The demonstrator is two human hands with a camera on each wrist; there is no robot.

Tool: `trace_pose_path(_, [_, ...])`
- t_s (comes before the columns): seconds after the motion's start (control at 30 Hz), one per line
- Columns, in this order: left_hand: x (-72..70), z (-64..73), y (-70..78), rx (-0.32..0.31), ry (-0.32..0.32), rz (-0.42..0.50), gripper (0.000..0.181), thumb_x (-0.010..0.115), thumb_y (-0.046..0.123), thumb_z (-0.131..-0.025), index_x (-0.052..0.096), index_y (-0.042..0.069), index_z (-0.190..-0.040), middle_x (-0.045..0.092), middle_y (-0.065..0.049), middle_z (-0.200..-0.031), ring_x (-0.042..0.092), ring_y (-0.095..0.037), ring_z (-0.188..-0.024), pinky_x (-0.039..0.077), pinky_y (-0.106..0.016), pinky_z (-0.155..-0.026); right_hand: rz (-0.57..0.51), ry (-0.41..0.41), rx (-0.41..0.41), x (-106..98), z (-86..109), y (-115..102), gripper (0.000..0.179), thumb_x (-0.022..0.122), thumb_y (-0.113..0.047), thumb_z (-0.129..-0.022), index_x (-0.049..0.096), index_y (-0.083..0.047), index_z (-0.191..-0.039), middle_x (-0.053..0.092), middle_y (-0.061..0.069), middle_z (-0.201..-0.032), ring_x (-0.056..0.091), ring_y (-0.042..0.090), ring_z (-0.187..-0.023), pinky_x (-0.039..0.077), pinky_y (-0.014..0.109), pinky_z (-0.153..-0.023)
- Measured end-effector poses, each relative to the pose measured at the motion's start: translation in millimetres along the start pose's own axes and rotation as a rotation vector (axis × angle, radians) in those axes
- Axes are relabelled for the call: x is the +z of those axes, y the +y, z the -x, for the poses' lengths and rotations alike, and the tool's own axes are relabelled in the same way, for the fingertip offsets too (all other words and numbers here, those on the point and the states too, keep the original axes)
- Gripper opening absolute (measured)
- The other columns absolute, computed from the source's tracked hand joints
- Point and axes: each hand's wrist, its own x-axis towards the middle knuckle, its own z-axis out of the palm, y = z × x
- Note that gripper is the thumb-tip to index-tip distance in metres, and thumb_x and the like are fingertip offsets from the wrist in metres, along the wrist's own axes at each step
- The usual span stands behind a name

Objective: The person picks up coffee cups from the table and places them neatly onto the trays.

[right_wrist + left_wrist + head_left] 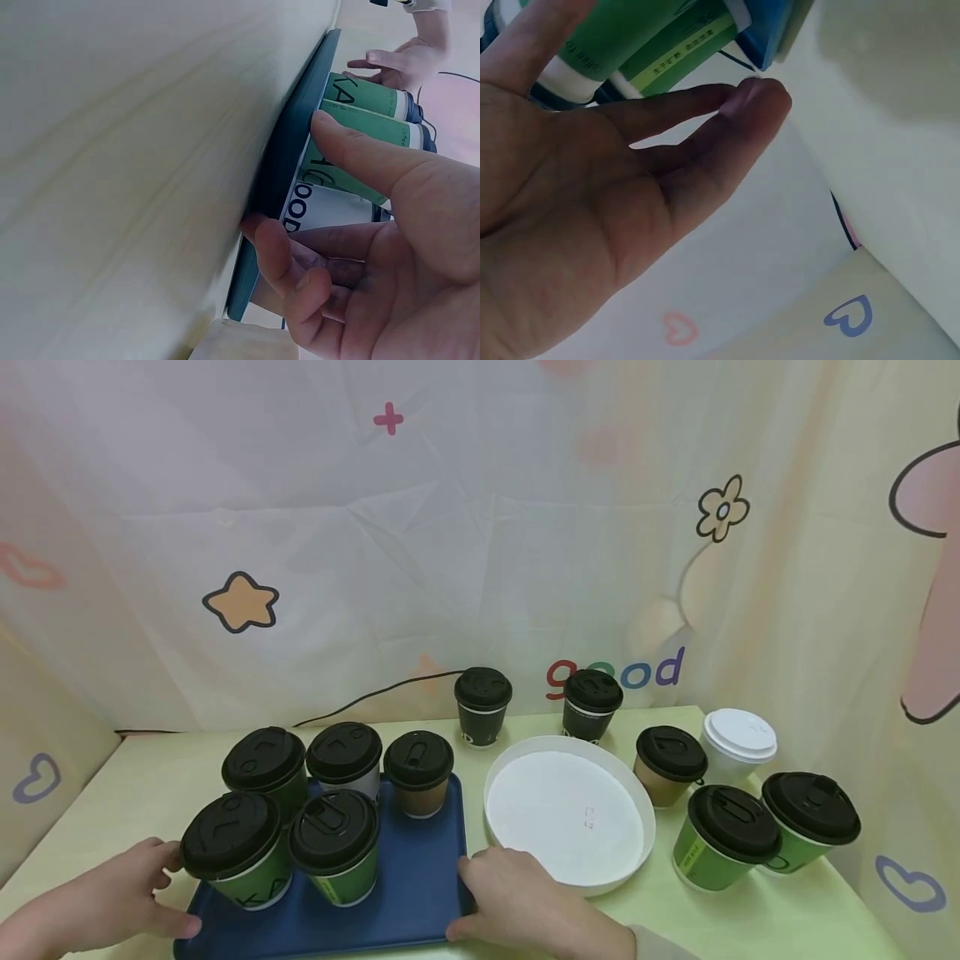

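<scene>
1. Head view: left hand (112, 893) beside the blue tray's (420, 877) left edge, fingers loosely bent near the front-left green cup (238, 847); it holds nothing, and whether its thumb touches the tray I cannot tell.
2. Right hand (525, 902) at the tray's right edge, its grip closed on the rim between thumb and fingers.
3. Five lidded cups stand on the tray, toward its left and back; its blue surface shows from them to the right edge.
4. Just right of the tray sits a round white dish (570, 810), leaving a narrow gap; pale green table (150, 793) stretches left of the tray.
5. Tray: flat, low-rimmed, smooth-looking; cups: tapered, with domed black lids; wrinkled printed cloth (337, 568) hangs behind.
</scene>
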Motion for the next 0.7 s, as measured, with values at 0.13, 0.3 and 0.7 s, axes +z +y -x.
trace_pose_path(0.13, [9.1, -12.0, -19.3, 0.025, -0.034, -0.007, 0.071, 0.087, 0.028, -0.085, 0.054, -0.017, -0.128, 0.054, -0.025, -0.116, 0.060, -0.048, -0.102, 0.055, -0.054, -0.083, -0.004, -0.028, 0.017, 0, -0.3, -1, 0.049, 0.088, -0.054, -0.075, 0.070, -0.011, -0.092, 0.061, -0.003, -0.074, 0.061, 0.011, -0.070, 0.052, 0.032, -0.061])
trace_pose_path(0.3, [16.4, -25.7, -44.0, 0.184, -0.060, -0.052, 0.060, 0.086, 0.025, -0.086, 0.057, -0.012, -0.122, 0.057, -0.015, -0.104, 0.061, -0.031, -0.089, 0.054, -0.040, -0.072, -0.022, -0.032, 0.016, -3, 0.5, -1, 0.047, 0.086, -0.053, -0.078, 0.070, -0.012, -0.092, 0.059, -0.005, -0.073, 0.059, 0.010, -0.067, 0.052, 0.031, -0.061])
trace_pose_path(0.7, [21.8, -7.8, -3.4, 0.163, 0.017, 0.020, 0.059, 0.090, 0.006, -0.076, 0.059, -0.010, -0.122, 0.064, -0.014, -0.105, 0.064, -0.031, -0.089, 0.056, -0.045, -0.074, -0.315, 0.240, -0.012, -39, -12.6, 27, 0.026, 0.079, -0.025, -0.093, 0.076, -0.006, -0.110, 0.065, -0.010, -0.075, 0.056, 0.003, -0.063, 0.048, 0.025, -0.058])
